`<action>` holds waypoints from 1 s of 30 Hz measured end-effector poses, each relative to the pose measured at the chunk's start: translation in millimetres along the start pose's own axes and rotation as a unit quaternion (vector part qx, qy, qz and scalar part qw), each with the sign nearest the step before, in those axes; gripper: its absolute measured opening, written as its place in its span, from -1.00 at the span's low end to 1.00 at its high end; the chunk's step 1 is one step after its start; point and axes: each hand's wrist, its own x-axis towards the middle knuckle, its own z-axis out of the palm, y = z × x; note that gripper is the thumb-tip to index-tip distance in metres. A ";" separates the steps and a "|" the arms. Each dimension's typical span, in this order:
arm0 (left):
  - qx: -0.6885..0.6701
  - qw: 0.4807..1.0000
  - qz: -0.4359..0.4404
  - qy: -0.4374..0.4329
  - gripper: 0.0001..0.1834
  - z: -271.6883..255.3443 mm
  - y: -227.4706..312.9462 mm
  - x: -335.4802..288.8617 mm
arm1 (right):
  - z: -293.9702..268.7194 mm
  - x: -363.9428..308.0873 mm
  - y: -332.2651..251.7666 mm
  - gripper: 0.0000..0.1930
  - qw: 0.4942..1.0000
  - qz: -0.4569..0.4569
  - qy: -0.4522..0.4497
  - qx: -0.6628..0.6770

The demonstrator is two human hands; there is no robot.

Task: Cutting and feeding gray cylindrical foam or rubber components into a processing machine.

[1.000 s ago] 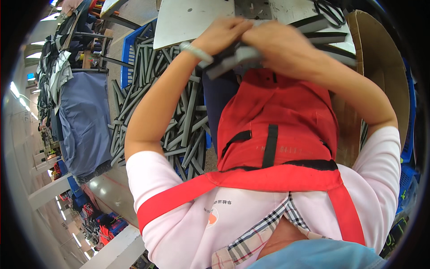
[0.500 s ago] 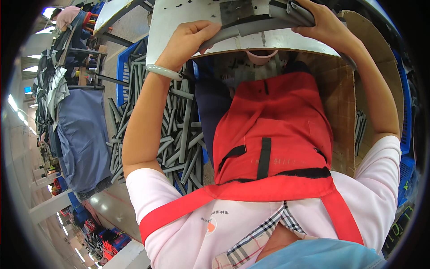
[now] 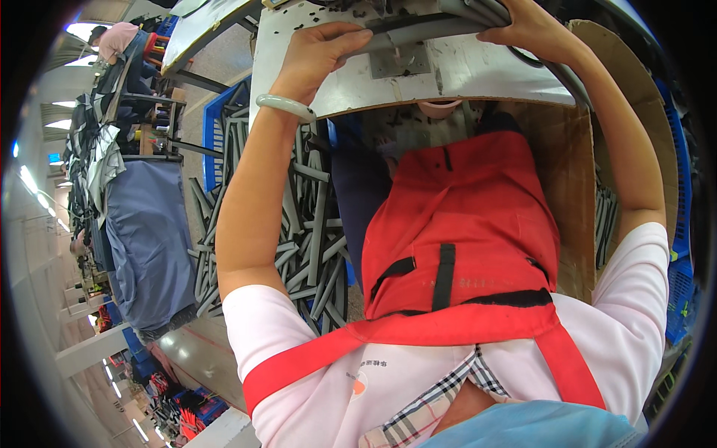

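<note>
A long grey tube-like strip (image 3: 429, 31) stretches between my hands over the white work table. My left hand (image 3: 320, 56) pinches its left end between thumb and fingers. My right hand (image 3: 534, 31) is wrapped around the strip's right part, where several grey lengths (image 3: 484, 10) bunch together at the top edge of the view. Another grey length (image 3: 569, 82) hangs over the table edge beneath my right forearm. Below the strip, a metal plate (image 3: 403, 63) is set into the table top. The far side of the bunch is cut off by the frame.
The white table (image 3: 336, 93) has dark scraps on it. To the left, a blue crate (image 3: 213, 142) overflows with cut grey strips (image 3: 317, 224). A cardboard box (image 3: 556, 149) stands at the right, with a blue crate (image 3: 681, 179) beyond. Blue-grey cloth (image 3: 149, 239) and a person (image 3: 118, 39) are farther left.
Both hands have moved slightly farther over the table with the strip still held between them. The whole view has shifted, so the table's near edge appears lower.
</note>
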 end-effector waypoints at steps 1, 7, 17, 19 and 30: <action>-0.003 1.000 -0.003 0.002 -0.70 0.3 -0.8 0.8 | 0.2 1.1 0.7 -0.11 1.000 0.005 -0.005 0.009; -0.021 1.000 0.008 0.016 -0.71 0.6 -5.1 9.6 | 4.3 11.4 12.2 -0.10 1.000 -0.004 -0.003 -0.005; -0.046 0.998 0.023 0.031 -0.72 3.2 -4.6 11.8 | -0.6 9.8 27.7 -0.12 0.885 -0.317 -0.075 0.334; -0.051 0.998 0.032 0.013 -0.72 -0.4 -6.7 19.8 | -2.9 21.9 13.7 -0.12 0.967 -0.148 -0.060 0.198; -0.094 0.995 0.033 -0.001 -0.76 -7.3 -15.0 33.6 | -9.4 24.8 -3.0 -0.24 0.996 0.017 -0.051 0.075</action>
